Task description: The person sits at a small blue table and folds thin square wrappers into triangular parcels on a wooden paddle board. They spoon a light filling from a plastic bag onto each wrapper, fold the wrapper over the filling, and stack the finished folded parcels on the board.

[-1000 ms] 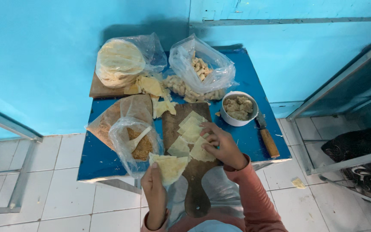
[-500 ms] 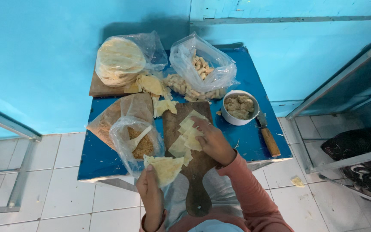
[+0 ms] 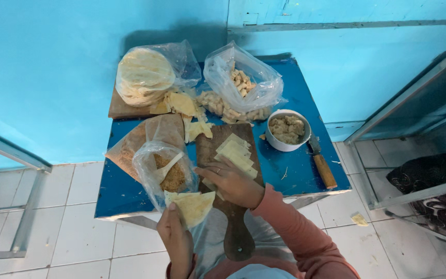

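Since a second ago my right hand (image 3: 229,182) has slid down the wooden cutting board (image 3: 223,155), off the stack of pale wedges (image 3: 236,153), and now lies flat near the board's middle, fingers loosely curled, gripping nothing I can make out. My left hand (image 3: 175,240) pinches a folded tortilla piece (image 3: 193,205) by its lower edge, held over the blue table's (image 3: 295,170) front edge, just beside the bag of crumbs (image 3: 163,170)

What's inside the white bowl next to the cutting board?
The white bowl holds a lumpy, pale beige filling, heaped near the rim. What lies beneath that top layer is covered and cannot be seen.
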